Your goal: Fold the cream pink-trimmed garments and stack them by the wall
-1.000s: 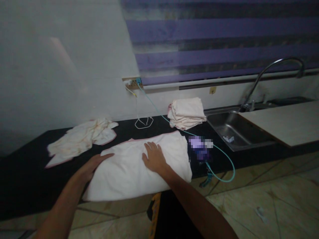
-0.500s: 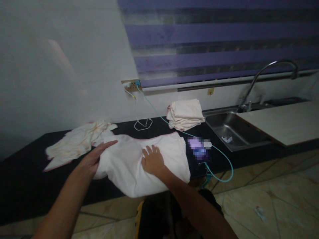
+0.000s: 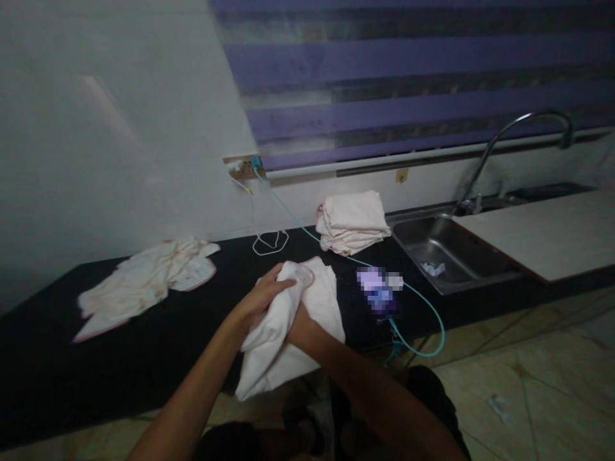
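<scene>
A white cloth with a pink edge (image 3: 323, 288) lies partly folded on the black counter, its near edge hanging over the front. My left hand (image 3: 266, 291) grips the cloth's left part and holds it lifted and folded over toward the right. Under that raised flap is my right hand (image 3: 305, 323), resting on the lower layer; its fingers are hidden by the cloth. To the left lies a crumpled white cloth (image 3: 148, 282). Behind, by the wall, sits a stack of folded cloths (image 3: 355, 221).
A phone-like blurred item (image 3: 377, 291) with a teal cable (image 3: 435, 346) lies right of the cloth. A white cord (image 3: 271, 243) loops near the wall socket (image 3: 245, 168). Farther right are a steel sink (image 3: 451, 253), a curved faucet (image 3: 490, 147) and a pale board (image 3: 533, 237).
My left hand has moved right, carrying the cloth's left side up and over. The cloth now covers less of the counter, and my right hand's fingers have gone under the flap.
</scene>
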`<state>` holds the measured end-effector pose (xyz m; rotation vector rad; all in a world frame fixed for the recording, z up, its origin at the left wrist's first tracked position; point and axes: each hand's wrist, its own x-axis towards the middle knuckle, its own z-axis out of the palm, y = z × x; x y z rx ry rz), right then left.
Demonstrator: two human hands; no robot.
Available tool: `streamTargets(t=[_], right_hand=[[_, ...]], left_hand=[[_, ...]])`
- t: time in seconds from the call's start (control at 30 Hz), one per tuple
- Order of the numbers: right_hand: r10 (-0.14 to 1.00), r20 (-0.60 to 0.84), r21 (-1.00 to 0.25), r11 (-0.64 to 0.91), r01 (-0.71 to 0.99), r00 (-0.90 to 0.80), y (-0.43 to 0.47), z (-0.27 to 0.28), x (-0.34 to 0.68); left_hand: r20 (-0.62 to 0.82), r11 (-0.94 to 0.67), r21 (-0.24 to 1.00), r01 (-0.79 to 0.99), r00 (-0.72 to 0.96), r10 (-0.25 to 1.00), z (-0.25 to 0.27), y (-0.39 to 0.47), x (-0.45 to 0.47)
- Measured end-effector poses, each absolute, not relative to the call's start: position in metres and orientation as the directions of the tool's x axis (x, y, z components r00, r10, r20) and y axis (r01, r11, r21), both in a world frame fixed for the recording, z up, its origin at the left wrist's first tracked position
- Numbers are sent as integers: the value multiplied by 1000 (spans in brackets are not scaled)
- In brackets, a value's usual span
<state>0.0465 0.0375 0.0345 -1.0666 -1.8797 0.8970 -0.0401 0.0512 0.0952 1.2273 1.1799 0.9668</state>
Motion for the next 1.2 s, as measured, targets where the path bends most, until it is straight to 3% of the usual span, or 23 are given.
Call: streamTargets(t=[0.13, 0.2, 0.27, 0.37, 0.43, 0.5, 0.57, 0.63, 0.7, 0.77, 0.83, 0.93, 1.1, 1.2], right_hand=[[737, 390, -630, 651, 424, -553, 15, 36, 99], [725, 385, -612, 664, 430, -571, 3, 34, 124], [817, 335, -786, 517, 338, -470, -3, 29, 141], [963, 89, -996, 87, -20, -256, 1, 19, 153], [974, -119, -958, -163, -235, -191, 7, 13, 157], [950, -278, -891, -311, -330, -142, 11, 10, 161], [936, -343, -891, -349, -291, -72, 12, 10, 165], [946, -324, -935, -320, -156, 4, 8, 12, 167], [982, -183, -981, -186, 59, 47, -1, 13, 165], [998, -1, -964, -17, 266, 61, -13, 13, 160], [989, 133, -896, 91, 435, 66, -25, 13, 153], [978, 200, -815, 134, 564, 56, -38, 9, 147], [952, 305, -812, 244, 530, 28, -43, -3, 154], [965, 255, -835, 188, 517, 60, -44, -6, 164]], left_hand=[[-124, 133, 989, -70, 109, 986, 95, 57, -36], [-127, 135, 985, -109, 77, 989, 92, 56, -27], [-160, 172, 976, -136, 94, 983, 89, 51, -16], [-191, 211, 976, -51, 258, 947, 91, 39, -4], [-182, 180, 983, 42, 380, 907, 96, 36, -6], [-168, 137, 985, 100, 455, 875, 99, 43, -15], [-109, 28, 983, 182, 454, 884, 95, 62, -28], [39, -198, 917, 346, 418, 908, 84, 91, -38], [153, -410, 766, 495, 478, 865, 70, 121, -40], [126, -516, 681, 520, 612, 781, 56, 145, -36], [56, -531, 690, 491, 696, 716, 47, 162, -28], [-8, -466, 743, 481, 701, 713, 48, 178, -17], [-46, -344, 829, 441, 666, 745, 78, 198, -15], [-31, -281, 873, 399, 620, 784, 90, 209, -14]])
